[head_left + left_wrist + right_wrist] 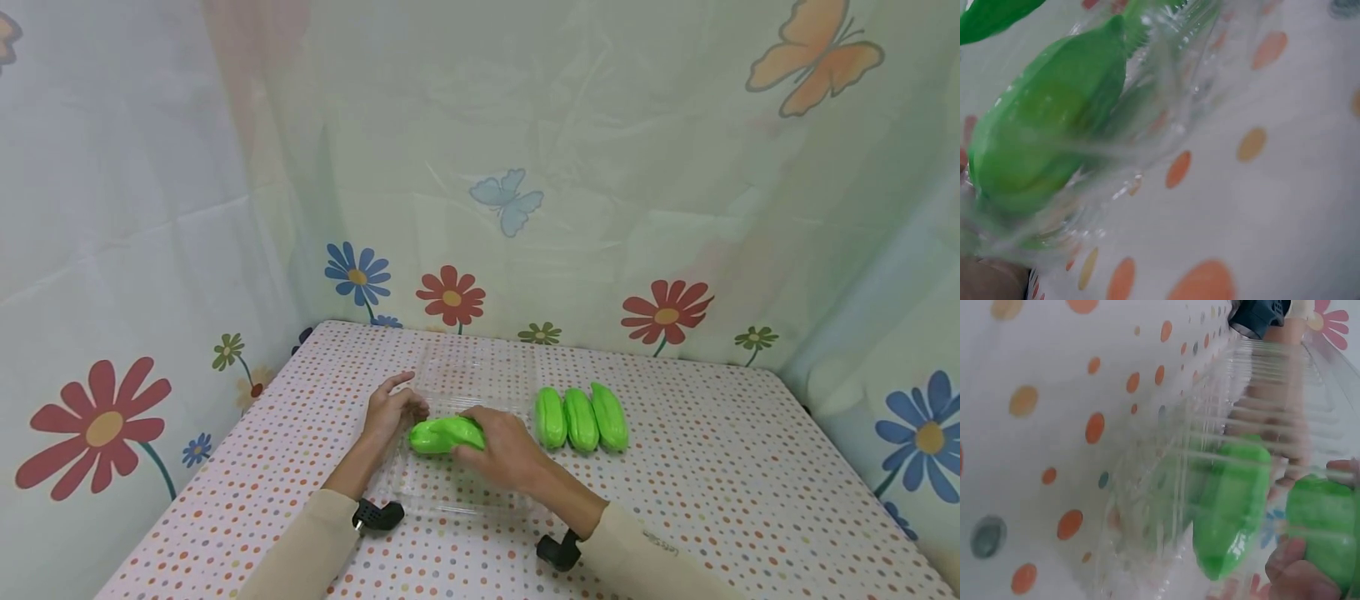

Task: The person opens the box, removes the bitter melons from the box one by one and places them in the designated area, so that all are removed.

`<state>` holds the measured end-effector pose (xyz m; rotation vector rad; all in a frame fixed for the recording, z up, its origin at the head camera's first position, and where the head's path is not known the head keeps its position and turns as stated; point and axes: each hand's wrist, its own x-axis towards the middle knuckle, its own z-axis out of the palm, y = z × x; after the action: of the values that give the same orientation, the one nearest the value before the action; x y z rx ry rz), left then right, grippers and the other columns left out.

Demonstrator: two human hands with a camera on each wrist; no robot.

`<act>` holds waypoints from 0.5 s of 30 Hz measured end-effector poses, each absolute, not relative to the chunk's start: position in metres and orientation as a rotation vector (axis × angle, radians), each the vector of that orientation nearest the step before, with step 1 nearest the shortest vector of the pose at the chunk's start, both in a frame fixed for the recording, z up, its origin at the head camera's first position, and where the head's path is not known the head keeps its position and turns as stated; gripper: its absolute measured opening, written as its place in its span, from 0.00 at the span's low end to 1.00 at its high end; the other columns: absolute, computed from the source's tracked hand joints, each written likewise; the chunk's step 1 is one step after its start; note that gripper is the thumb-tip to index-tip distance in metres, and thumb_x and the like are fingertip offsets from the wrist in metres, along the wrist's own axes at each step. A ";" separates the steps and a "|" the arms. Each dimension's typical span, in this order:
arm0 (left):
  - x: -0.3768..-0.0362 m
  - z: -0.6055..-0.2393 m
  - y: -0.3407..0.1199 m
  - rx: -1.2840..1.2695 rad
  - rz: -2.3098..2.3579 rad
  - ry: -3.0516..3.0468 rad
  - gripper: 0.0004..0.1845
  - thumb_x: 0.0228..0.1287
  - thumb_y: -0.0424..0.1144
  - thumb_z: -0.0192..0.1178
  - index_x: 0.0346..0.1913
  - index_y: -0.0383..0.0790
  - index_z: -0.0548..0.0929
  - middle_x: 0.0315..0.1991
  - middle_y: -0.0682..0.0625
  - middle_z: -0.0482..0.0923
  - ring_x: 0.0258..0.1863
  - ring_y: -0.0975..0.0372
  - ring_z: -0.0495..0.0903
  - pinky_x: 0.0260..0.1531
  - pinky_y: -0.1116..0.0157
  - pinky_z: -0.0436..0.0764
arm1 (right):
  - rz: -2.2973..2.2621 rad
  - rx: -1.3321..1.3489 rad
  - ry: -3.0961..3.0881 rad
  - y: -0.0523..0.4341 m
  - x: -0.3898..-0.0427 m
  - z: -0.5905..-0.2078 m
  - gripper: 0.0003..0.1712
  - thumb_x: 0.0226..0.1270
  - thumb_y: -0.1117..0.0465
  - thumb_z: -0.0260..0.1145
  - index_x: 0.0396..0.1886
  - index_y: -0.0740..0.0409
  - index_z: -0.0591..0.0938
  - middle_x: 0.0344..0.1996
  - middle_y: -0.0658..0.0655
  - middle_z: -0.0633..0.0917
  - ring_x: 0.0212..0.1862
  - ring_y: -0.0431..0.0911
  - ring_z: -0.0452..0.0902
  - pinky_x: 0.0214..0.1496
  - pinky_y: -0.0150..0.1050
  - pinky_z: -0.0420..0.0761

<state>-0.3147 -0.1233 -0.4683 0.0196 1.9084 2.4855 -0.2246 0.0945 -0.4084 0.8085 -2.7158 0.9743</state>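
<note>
Fingers (pixel 480 433) of right hand (pixel 504 450) curl round a green toy cucumber (pixel 442 435), holding it inside the clear plastic tray (pixel 465 500). Left hand (pixel 390 414) rests at the tray's left edge, fingers loosely spread, index lifted. Three more cucumbers (pixel 581 419) lie side by side on the dotted worktop (pixel 750 483), just right of the tray: one going in, three left, by my read.

Left wrist: cucumber (pixel 1041 137) blurred behind the tray wall (pixel 1166 100).

Right wrist: fingertips (pixel 1297 569) on cucumber (pixel 1322 531); its tip (pixel 1229 512) shows through ribbed plastic.

One cucumber (pixel 446 434) lies in the tray (pixel 450 492); three cucumbers (pixel 581 418) lie right of it
</note>
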 end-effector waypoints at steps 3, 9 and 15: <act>-0.314 -0.468 -0.123 0.015 2.486 1.898 0.31 0.68 0.27 0.52 0.74 0.32 0.63 0.27 0.48 0.86 0.28 0.60 0.85 0.37 0.64 0.85 | 0.987 0.793 -2.698 0.099 -0.224 -0.408 0.23 0.63 0.54 0.70 0.55 0.61 0.82 0.27 0.46 0.78 0.23 0.37 0.70 0.21 0.32 0.75; -0.315 -0.468 -0.122 0.002 2.503 1.901 0.30 0.67 0.26 0.53 0.72 0.31 0.66 0.25 0.49 0.84 0.26 0.59 0.84 0.35 0.64 0.86 | 1.000 0.747 -2.688 0.110 -0.223 -0.408 0.23 0.64 0.54 0.71 0.55 0.61 0.82 0.29 0.46 0.79 0.24 0.38 0.70 0.21 0.32 0.74; -0.316 -0.469 -0.122 0.004 2.504 1.907 0.30 0.66 0.25 0.53 0.72 0.31 0.67 0.24 0.49 0.84 0.26 0.59 0.84 0.35 0.64 0.86 | 0.986 0.669 -2.677 0.122 -0.225 -0.404 0.25 0.63 0.54 0.72 0.57 0.60 0.82 0.32 0.47 0.80 0.26 0.39 0.70 0.24 0.33 0.73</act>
<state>-0.3161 -0.1216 -0.4692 0.0040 1.9073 2.5039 -0.2255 0.1224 -0.4037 0.6687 -2.6768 0.9864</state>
